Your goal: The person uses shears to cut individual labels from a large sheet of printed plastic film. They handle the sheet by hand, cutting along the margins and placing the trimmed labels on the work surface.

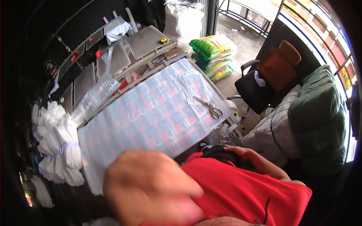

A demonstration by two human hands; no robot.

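Note:
My left hand (151,184) is raised close to the camera and smeared by motion, so its fingers and anything in them cannot be made out. Behind it, a large whitish sheet (143,116) with repeated pale blue and red prints lies across the table. Several smaller printed sheets (196,88) rest on its far right part, with a pair of scissors (211,108) beside them. At my waist, my right hand (241,152) lies against dark cloth (220,153) below my red shirt (233,184). Its visible fingers are stretched out, and no held object shows.
Tied white cloth (60,147) hangs at the table's left. Flat framed panels (145,42) line the far side, one bearing a yellow tape measure (164,40). Stacked green-and-yellow sacks (213,49), an office chair (269,77) and a large green bundle (318,116) stand to the right.

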